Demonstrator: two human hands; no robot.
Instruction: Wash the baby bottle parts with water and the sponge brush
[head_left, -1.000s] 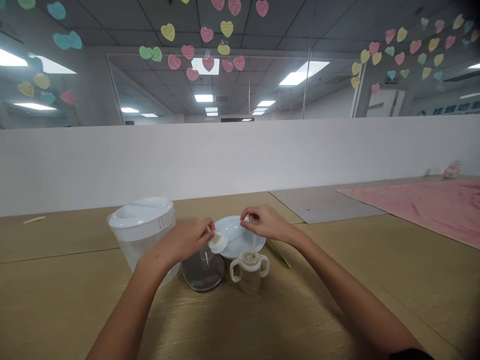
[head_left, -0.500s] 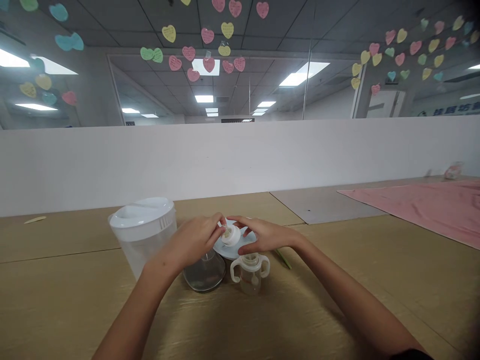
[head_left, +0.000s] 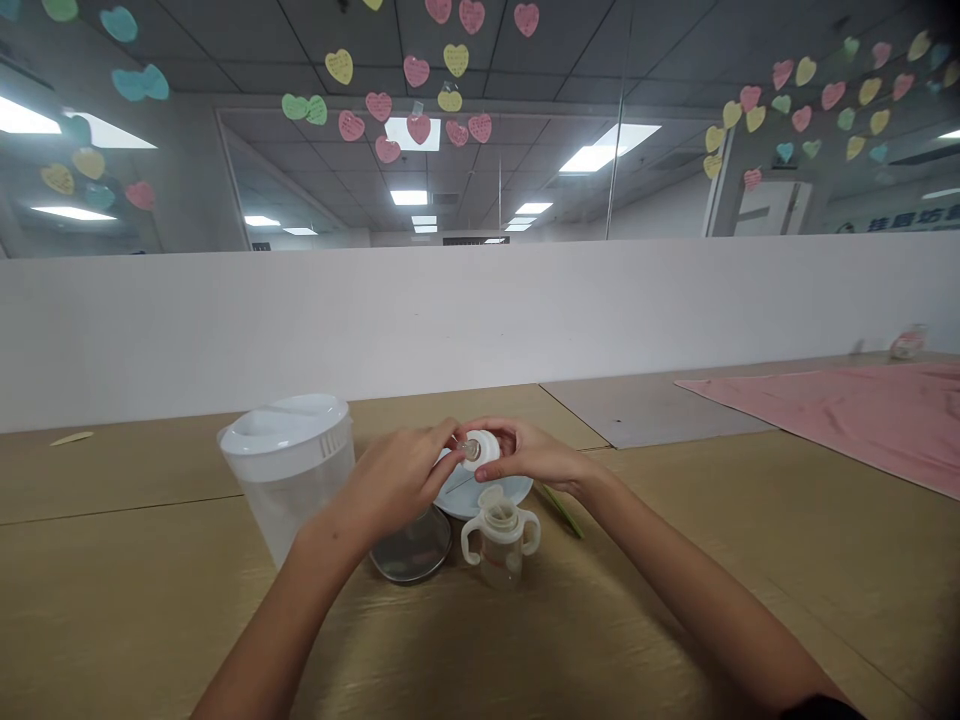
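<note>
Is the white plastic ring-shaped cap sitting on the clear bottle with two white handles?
No, the white cap is held between the left hand and the right hand, apart from the clear bottle.

Obstacles I list: lidded pitcher (head_left: 296,480), left of the left hand (head_left: 412,465); two-handled cup (head_left: 501,550), in front of the plate (head_left: 461,502). Free passage I note: the tabletop (head_left: 795,520) right of the right forearm (head_left: 675,565).
</note>
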